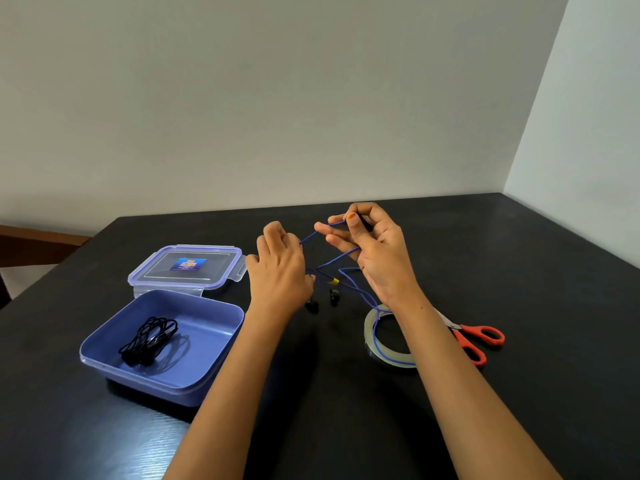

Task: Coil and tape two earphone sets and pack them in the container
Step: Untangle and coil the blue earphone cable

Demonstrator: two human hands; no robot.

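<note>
A blue earphone cable [337, 259] is stretched in the air between both hands above the black table. My left hand [278, 271] pinches the cable at its fingertips. My right hand [370, 249] pinches the cable between thumb and index finger, with the cable looped over its fingers. The cable's loose end trails down across the clear tape roll [388, 336]. Two black earbuds [323, 301] hang just above the table below my hands. A coiled black earphone set [149, 341] lies inside the open blue container [214, 344].
The container's clear lid [185, 266] lies flat behind the container. Orange-handled scissors [479, 339] lie to the right of the tape roll, partly hidden by my right forearm. The table meets walls at the back and right.
</note>
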